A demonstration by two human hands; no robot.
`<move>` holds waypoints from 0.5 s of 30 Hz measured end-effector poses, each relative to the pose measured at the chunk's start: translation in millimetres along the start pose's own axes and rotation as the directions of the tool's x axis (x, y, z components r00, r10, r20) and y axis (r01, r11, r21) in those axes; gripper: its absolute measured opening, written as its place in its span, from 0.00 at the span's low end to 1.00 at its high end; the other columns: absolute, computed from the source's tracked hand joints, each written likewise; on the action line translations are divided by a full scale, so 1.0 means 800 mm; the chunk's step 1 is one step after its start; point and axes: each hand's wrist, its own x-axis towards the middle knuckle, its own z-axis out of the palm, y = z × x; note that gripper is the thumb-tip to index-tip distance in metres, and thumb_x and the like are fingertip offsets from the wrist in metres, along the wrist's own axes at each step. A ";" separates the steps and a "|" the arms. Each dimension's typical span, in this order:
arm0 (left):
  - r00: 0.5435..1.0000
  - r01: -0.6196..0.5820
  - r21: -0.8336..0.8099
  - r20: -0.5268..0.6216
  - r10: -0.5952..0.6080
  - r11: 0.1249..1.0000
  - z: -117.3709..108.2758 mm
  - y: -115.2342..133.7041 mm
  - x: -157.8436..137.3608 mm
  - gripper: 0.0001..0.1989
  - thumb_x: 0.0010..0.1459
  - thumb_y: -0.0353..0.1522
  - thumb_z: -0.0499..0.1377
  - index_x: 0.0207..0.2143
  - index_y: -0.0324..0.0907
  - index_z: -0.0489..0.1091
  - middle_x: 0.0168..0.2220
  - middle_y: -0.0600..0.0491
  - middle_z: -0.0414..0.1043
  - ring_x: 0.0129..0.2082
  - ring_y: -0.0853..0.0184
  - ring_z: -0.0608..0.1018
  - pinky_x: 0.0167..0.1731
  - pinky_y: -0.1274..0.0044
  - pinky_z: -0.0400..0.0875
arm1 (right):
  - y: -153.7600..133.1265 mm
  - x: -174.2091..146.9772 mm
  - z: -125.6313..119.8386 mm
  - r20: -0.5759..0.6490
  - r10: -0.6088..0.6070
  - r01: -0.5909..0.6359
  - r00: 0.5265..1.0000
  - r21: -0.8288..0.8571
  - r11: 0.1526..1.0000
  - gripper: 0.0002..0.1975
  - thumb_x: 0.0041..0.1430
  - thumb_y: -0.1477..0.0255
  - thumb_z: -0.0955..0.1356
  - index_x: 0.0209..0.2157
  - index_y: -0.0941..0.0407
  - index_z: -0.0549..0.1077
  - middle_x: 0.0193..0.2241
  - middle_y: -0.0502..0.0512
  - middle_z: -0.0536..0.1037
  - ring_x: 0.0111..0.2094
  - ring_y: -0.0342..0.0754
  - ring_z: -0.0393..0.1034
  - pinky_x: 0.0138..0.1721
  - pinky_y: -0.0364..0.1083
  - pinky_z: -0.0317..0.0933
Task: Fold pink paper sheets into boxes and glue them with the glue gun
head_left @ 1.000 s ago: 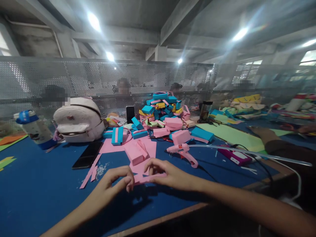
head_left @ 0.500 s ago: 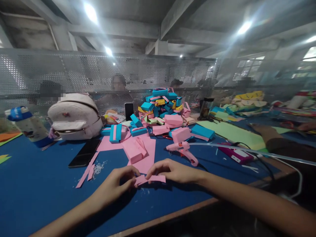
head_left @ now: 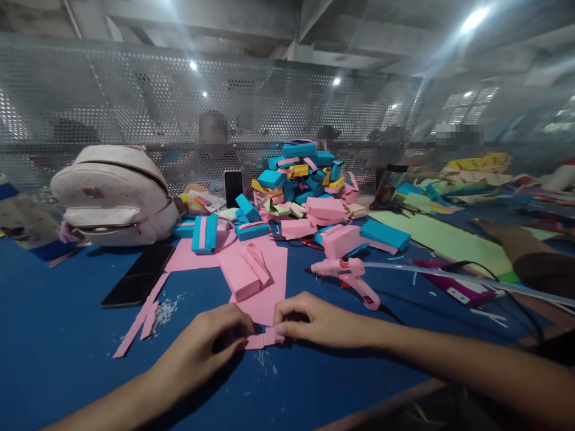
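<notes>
A short folded strip of pink paper [head_left: 260, 342] lies between my two hands, just above the blue tabletop. My left hand [head_left: 209, 338] pinches its left end between thumb and fingers. At the other end, my right hand [head_left: 309, 320] grips the strip with thumb and index finger. Right behind them a pink paper box [head_left: 238, 278] with a looped strip on top rests on a pink sheet [head_left: 276, 272]. To the right of the box lies a pink glue gun [head_left: 345, 275] with a clear glue stick out of its back.
A pile of blue, pink and yellow paper boxes [head_left: 300, 179] stands at the back, before a perforated metal screen [head_left: 148, 108]. Leftward are a black phone [head_left: 137, 278], a white backpack [head_left: 112, 197] and a bottle [head_left: 31, 224]. Another person's arm [head_left: 503, 242] rests at the right.
My right hand has shifted its hold on the strip, whose right part is now folded shorter. The camera view has tilted down and moved closer.
</notes>
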 end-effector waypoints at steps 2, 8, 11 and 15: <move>0.999 -0.033 0.009 -0.004 0.033 0.999 0.001 -0.008 0.001 0.10 0.62 0.24 0.51 0.39 0.44 0.69 0.39 0.54 0.72 0.39 0.69 0.74 0.40 0.77 0.67 | 0.001 0.004 0.001 -0.035 0.009 -0.011 0.999 -0.072 0.997 0.10 0.62 0.73 0.64 0.27 0.60 0.71 0.25 0.48 0.72 0.27 0.40 0.65 0.30 0.39 0.55; 0.987 -0.162 0.174 0.027 0.160 0.971 0.004 -0.032 0.000 0.11 0.64 0.23 0.51 0.41 0.45 0.69 0.42 0.54 0.71 0.40 0.70 0.74 0.39 0.79 0.68 | 0.013 0.014 0.006 -0.074 0.046 -0.066 0.996 -0.309 0.949 0.09 0.62 0.71 0.64 0.27 0.57 0.70 0.19 0.44 0.64 0.21 0.37 0.56 0.24 0.39 0.46; 0.949 -0.306 0.306 0.027 0.313 0.901 0.004 -0.038 0.000 0.10 0.66 0.27 0.50 0.44 0.43 0.70 0.39 0.52 0.73 0.36 0.69 0.74 0.34 0.78 0.68 | 0.021 0.015 0.007 -0.087 0.043 -0.073 0.995 -0.385 0.920 0.08 0.61 0.72 0.65 0.27 0.56 0.67 0.21 0.44 0.65 0.23 0.38 0.57 0.25 0.40 0.46; 0.856 -0.435 0.511 -0.021 0.517 0.741 0.005 -0.043 -0.009 0.16 0.69 0.27 0.45 0.46 0.40 0.72 0.43 0.51 0.77 0.42 0.66 0.76 0.48 0.73 0.68 | 0.030 0.014 0.010 -0.085 0.008 -0.044 0.996 -0.425 0.904 0.09 0.63 0.72 0.63 0.27 0.56 0.64 0.24 0.44 0.67 0.26 0.39 0.60 0.29 0.41 0.48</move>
